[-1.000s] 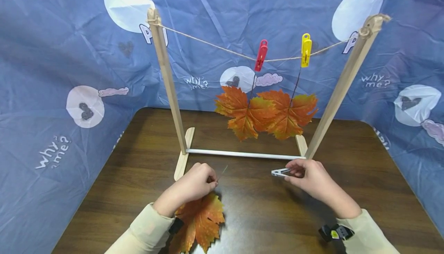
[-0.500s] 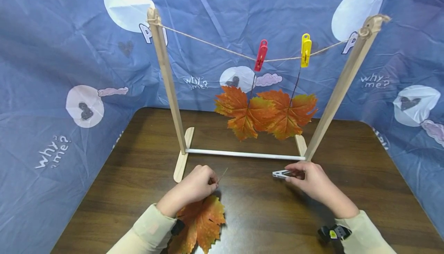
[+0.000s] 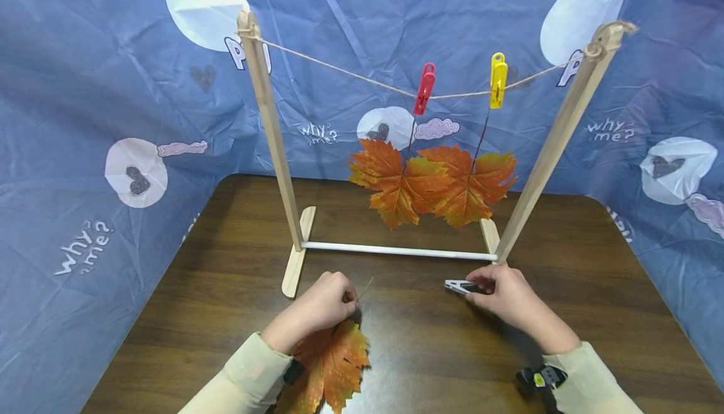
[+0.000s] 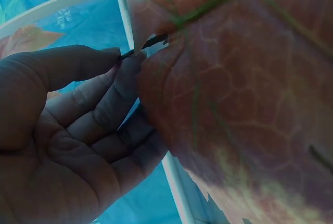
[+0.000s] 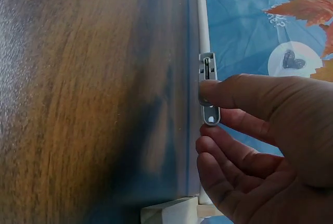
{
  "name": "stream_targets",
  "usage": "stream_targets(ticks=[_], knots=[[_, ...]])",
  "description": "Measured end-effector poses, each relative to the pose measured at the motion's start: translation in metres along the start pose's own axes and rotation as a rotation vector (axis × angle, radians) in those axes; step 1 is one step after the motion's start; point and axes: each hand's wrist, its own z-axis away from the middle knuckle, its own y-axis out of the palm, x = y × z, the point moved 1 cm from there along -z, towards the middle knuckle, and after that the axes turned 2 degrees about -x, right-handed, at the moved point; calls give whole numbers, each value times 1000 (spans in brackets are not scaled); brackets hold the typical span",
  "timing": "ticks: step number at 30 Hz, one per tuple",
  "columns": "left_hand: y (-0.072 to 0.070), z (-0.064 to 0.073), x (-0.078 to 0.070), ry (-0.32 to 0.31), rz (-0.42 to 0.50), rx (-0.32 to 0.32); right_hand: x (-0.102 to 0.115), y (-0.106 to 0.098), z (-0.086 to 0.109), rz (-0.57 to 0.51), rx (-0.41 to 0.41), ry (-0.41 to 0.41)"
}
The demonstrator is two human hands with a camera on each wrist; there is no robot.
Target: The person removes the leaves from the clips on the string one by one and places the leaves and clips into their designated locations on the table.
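At left a wooden post (image 3: 277, 144) stands upright, one end of a string (image 3: 339, 69) tied at its top. At lower left of centre, the left hand (image 3: 321, 301) pinches the stem of an orange leaf (image 3: 342, 360) between thumb and fingers; the leaf lies near the bottom edge. Upper centre, a red peg (image 3: 424, 89) and, farther right, a yellow peg (image 3: 498, 81) hang two leaves (image 3: 398, 181). Right of centre, the right hand (image 3: 503, 291) grips a grey peg (image 3: 457, 286) between thumb and fingers.
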Motion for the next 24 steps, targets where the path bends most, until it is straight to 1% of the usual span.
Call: stream_targets(ticks=[3,8,13,21,24], knots=[[3,0,0,-9,4,3,-2,2,-1,11,11,0],[10,-1,3,-19,8,-10,-6,5,-1,32,25,9],[15,-3,5,-32,10,-12,-8,8,0,41,19,11],[21,-4,7,-46,-4,-5,-11,11,0,70,26,24],[21,-4,7,-52,1,0,-11,10,2,74,24,14]])
